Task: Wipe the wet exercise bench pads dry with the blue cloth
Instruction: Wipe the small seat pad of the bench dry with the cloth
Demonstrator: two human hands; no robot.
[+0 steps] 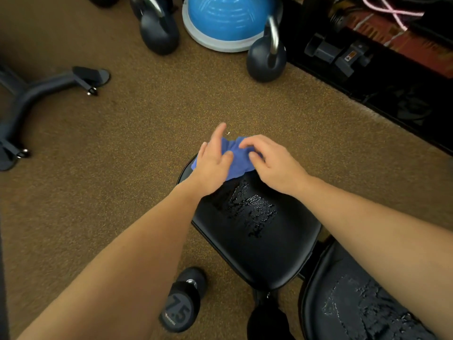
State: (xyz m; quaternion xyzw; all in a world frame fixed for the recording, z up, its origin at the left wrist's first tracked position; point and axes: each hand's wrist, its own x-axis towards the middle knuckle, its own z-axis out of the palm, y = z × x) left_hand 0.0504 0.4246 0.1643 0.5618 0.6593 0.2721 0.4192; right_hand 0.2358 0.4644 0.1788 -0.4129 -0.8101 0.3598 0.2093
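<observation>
We have the blue cloth [236,157] bunched at the far end of the smaller bench pad [257,224], both hands on it. Our left hand [212,165] lies over its left side with the fingers mostly straight, forefinger pointing away; our right hand [268,160] curls its fingers onto the right side and seems to pinch a fold, though the pinch itself is hard to make out. Beads of water sit on the pad just behind the cloth, and more on the larger bench pad [362,303] at lower right, so we judge the wiping barely begun. The next move calls for flattening the cloth and drawing it back toward us across the droplets with steady pressure.
</observation>
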